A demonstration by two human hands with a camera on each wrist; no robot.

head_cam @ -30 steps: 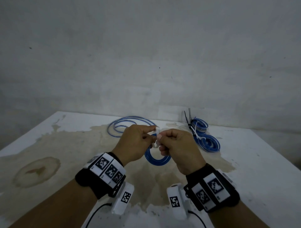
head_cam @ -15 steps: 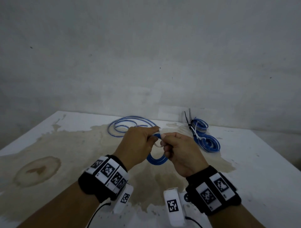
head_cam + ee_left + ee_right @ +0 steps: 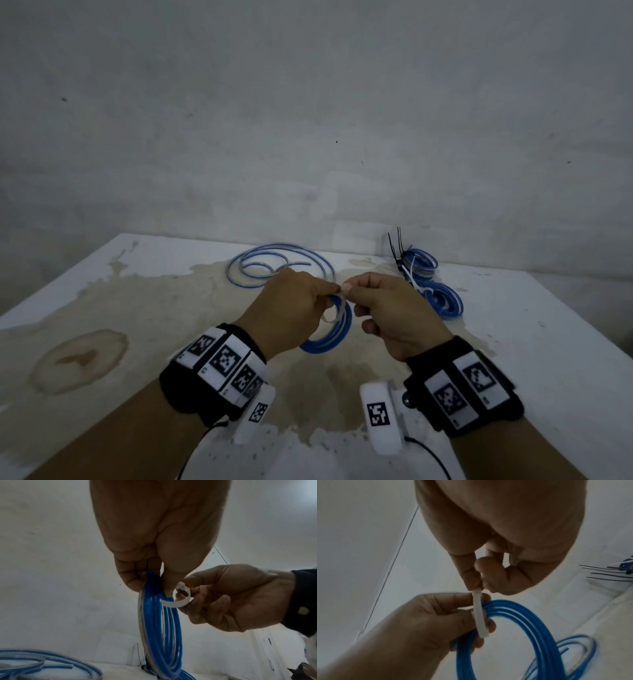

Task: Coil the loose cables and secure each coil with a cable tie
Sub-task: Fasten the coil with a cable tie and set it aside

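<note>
I hold a blue cable coil (image 3: pixel 337 334) upright above the table, and my left hand (image 3: pixel 291 308) grips its top (image 3: pixel 150 577). A white cable tie (image 3: pixel 180 601) loops round the coil's strands (image 3: pixel 530 622). My right hand (image 3: pixel 387 308) pinches one end of the tie (image 3: pixel 478 608) between thumb and forefinger, right beside the left hand's fingertips. The tie's loop is still wide and stands off the strands. The coil hangs down below both hands.
A loose blue cable (image 3: pixel 281 267) lies uncoiled at the back of the stained white table (image 3: pixel 137 325). Two tied blue coils (image 3: pixel 442 298) with black ties (image 3: pixel 395 246) sit at the back right, near the wall. Wrist camera cords trail at the front edge.
Both hands have dropped slightly and the coil now hangs lower and wider between them. The right hand has pulled a little to the right with the tie's end.
</note>
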